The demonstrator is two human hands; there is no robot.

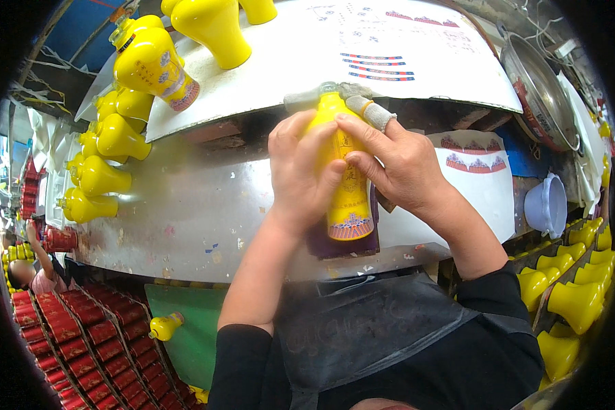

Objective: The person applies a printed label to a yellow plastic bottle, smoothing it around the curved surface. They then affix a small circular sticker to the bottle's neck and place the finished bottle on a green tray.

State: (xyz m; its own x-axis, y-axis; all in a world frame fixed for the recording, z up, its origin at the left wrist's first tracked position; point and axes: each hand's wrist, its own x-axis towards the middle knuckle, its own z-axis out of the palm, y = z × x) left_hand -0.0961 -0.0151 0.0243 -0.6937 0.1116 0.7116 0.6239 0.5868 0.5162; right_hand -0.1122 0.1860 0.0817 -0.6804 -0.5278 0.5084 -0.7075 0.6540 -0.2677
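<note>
Glossy yellow covers the long bottle with a clear neck (352, 212), which lies or leans above a dark purple support (319, 244) on the grey metal table (232, 205), neck pointing away. From my distant place I see the left hand (299, 164) curved around its left side, and the right hand (403, 160) with thumb and finger pressed on its front; both are half closed, filled by the bottle. If their pressure becomes uneven, I think this smooth round body could roll. If its printed decoration is loose, which I cannot tell, rubbing could crease it.
</note>
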